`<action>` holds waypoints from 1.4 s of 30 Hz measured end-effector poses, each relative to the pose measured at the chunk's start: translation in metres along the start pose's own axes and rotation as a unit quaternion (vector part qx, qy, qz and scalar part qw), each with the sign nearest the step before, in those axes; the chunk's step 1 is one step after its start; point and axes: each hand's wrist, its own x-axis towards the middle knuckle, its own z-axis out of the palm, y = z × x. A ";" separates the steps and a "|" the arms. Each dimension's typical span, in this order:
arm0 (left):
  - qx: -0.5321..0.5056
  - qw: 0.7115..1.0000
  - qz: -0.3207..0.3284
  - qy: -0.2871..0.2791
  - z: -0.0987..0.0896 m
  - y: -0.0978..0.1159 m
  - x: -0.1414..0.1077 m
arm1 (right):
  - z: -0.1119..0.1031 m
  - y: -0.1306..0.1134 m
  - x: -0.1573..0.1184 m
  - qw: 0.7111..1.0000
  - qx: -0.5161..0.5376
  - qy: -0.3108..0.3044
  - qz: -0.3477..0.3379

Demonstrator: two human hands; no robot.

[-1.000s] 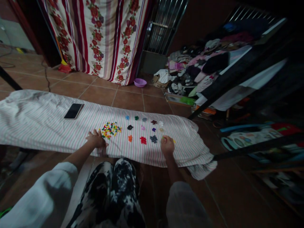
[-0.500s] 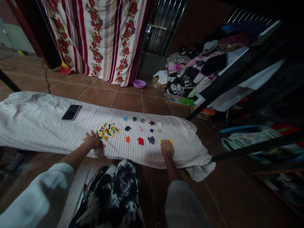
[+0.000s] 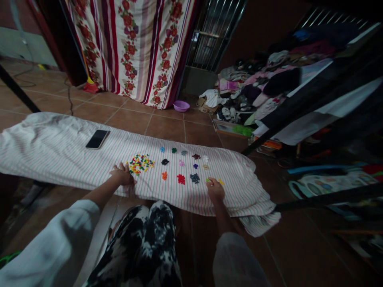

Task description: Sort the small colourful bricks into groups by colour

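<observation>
My left hand (image 3: pixel 122 175) rests on the striped cloth (image 3: pixel 74 163), fingers spread, at the near left edge of a mixed pile of small coloured pieces (image 3: pixel 141 164). My right hand (image 3: pixel 216 189) is low over the cloth with its fingers curled together, between light green pieces (image 3: pixel 208 180) and yellow pieces (image 3: pixel 221 181). Whatever its fingertips hold is too small to make out. Left of it lie small single-colour heaps: dark grey pieces (image 3: pixel 194 178), red pieces (image 3: pixel 180 179) and orange pieces (image 3: pixel 164 175). Several more heaps, including black pieces (image 3: pixel 164 162), sit farther back.
A phone (image 3: pixel 97 139) lies on the cloth at left. Beyond, on the tiled floor, are a purple basin (image 3: pixel 181 106) and a broom (image 3: pixel 90 85) by a flowered curtain (image 3: pixel 143 52). Piled clothes (image 3: pixel 254 85) and a dark slanting bar (image 3: pixel 260 135) stand to the right.
The whole view has shifted slightly, so things appear farther right. Both hands stay at nearly the same places on the cloth, the right one still by the light green and yellow pieces.
</observation>
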 end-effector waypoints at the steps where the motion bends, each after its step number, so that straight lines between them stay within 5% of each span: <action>1: 0.000 1.000 -0.008 -0.017 -0.003 0.001 -0.002 | 0.000 -0.001 0.000 1.000 -0.004 -0.003 0.003; 16: 0.020 0.998 -0.030 -0.043 -0.011 0.009 -0.009 | 0.001 -0.010 0.002 0.999 -0.032 0.014 0.013; 22: 0.020 0.998 -0.033 -0.057 -0.014 0.010 -0.011 | 0.012 0.006 0.003 0.995 -0.006 0.073 -0.073; 27: -0.019 0.998 -0.030 -0.049 -0.015 0.011 -0.011 | 0.011 0.018 0.014 0.991 -0.016 0.037 -0.127; 42: -0.030 0.999 -0.027 -0.036 -0.006 0.009 -0.006 | 0.001 0.002 0.012 0.995 -0.042 0.005 -0.089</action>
